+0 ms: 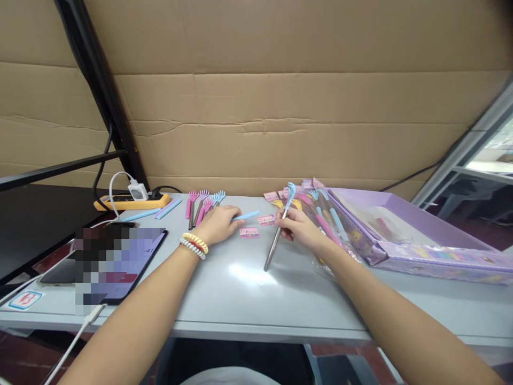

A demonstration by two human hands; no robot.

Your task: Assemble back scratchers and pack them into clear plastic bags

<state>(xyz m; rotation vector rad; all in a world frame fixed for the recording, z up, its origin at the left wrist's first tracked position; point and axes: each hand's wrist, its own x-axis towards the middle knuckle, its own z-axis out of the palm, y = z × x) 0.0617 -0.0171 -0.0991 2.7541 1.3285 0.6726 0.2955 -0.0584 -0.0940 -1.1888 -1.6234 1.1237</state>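
My right hand (294, 224) is closed around a back scratcher (273, 248) with a light-blue claw head and a bare metal rod slanting down toward the table. In my left hand (224, 223), a light-blue tube (247, 215) is gripped and points to the right. Two small pink printed cards lie between the hands, one card (249, 233) near the left fingers and the other card (266, 220) beside the rod. Behind my left hand lies a group of pink, purple and blue back scratchers (193, 203).
Bagged back scratchers (332, 216) lie to the right, against a purple box (436, 259). On the left are loose coloured tubes (168, 208), a yellow power strip (156, 202), a tablet (138, 267) and white cables. A cardboard wall (256, 96) stands behind the grey table (224, 299).
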